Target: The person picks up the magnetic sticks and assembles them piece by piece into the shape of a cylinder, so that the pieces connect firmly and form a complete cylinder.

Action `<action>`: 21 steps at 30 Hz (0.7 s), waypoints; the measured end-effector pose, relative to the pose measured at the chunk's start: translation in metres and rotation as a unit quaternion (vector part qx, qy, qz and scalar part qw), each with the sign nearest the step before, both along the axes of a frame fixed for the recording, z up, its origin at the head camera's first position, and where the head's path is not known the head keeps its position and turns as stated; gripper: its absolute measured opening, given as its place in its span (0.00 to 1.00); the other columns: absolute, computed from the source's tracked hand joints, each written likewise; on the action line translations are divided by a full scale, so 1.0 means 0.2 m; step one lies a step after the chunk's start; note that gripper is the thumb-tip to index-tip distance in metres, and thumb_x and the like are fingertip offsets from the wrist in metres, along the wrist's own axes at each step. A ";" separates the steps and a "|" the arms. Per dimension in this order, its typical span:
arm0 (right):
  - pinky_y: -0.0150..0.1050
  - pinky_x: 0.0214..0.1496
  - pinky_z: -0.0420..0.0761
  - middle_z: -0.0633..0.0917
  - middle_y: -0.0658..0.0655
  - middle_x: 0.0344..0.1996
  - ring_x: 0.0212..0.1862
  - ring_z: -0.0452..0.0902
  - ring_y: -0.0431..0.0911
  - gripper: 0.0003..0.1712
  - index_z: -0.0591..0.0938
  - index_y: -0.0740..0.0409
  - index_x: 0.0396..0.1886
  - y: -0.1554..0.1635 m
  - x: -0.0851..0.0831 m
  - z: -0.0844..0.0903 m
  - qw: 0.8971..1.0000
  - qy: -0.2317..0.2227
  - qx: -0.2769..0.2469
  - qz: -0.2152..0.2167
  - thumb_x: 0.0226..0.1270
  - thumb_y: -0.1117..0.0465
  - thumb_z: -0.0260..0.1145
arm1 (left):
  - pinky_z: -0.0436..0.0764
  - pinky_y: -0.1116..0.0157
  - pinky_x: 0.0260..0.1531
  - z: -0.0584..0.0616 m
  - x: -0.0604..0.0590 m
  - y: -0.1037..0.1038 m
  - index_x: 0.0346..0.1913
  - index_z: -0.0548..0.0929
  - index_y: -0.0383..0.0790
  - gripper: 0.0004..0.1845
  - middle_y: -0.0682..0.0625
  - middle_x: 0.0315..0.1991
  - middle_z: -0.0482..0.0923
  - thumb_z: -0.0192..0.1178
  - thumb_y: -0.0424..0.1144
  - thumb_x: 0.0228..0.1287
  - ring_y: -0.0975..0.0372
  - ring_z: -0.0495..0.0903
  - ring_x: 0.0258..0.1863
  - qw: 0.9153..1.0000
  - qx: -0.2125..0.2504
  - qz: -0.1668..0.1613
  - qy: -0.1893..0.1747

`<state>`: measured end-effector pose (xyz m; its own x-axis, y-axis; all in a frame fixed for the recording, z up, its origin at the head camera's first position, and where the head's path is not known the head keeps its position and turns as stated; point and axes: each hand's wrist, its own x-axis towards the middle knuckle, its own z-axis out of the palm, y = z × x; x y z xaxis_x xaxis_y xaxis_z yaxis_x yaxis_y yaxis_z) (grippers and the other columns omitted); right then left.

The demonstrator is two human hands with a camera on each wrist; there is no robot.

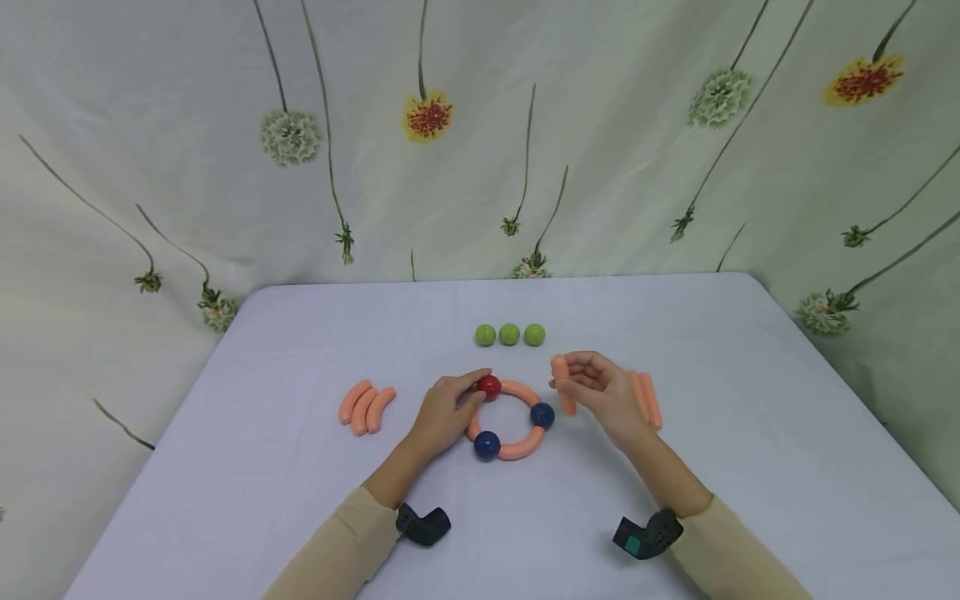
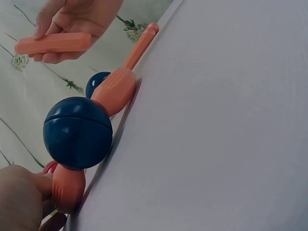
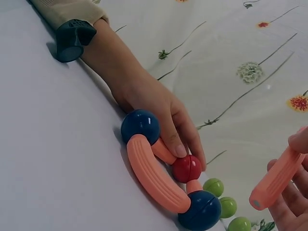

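1. Beige sleeves (image 1: 337, 546) come nearest my view, with a dark wrist camera (image 1: 648, 535) at each cuff, both over the white-covered counter (image 1: 225, 500).
2. I see the left hand (image 1: 442, 408) pinching the ring's red ball (image 1: 490, 387), its thumb beside the adjoining curved piece. I take this hold as a way to steady the ring.
3. That ring (image 1: 522, 448) lies on the counter: three curved orange pieces joined by the red ball and two blue balls (image 1: 542, 415). The curves presumably let it close into a circle.
4. Thumb and fingers of the right hand (image 1: 606, 396) pinch a straight stick (image 2: 54, 44), raised off the counter near the right-hand blue ball. This grip leaves an end bare, probably for joining.
5. Spare parts look sorted by kind, I judge for easy picking: curved sticks (image 1: 366, 412) left, straight sticks (image 1: 651, 402) right, green balls (image 1: 509, 334) behind.
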<state>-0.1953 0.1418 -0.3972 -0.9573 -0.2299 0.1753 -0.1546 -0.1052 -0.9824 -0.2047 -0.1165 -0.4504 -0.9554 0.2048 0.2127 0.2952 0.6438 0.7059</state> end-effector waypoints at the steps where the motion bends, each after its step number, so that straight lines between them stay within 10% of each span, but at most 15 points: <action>1: 0.34 0.46 0.80 0.83 0.53 0.38 0.42 0.84 0.48 0.20 0.74 0.70 0.54 -0.01 0.00 0.00 1.000 0.000 0.004 -0.002 0.64 0.70 0.67 | 0.71 0.48 0.57 0.00 0.00 0.00 0.65 0.77 0.48 0.21 0.47 0.57 0.79 0.57 0.39 0.71 0.52 0.74 0.57 1.000 0.000 -0.001 0.002; 21: 0.37 0.47 0.81 0.82 0.71 0.44 0.45 0.83 0.42 0.16 0.75 0.72 0.48 -0.07 0.02 -0.08 0.996 0.080 0.030 -0.004 0.61 0.75 0.67 | 0.71 0.48 0.56 -0.01 0.00 0.00 0.65 0.76 0.50 0.21 0.48 0.58 0.79 0.57 0.40 0.71 0.52 0.73 0.58 1.000 -0.003 0.001 -0.002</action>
<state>-0.1921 0.1286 -0.4122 -0.9198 -0.2379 0.3122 -0.3107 -0.0447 -0.9495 -0.2045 -0.1169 -0.4516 -0.9568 0.2036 0.2077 0.2907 0.6486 0.7034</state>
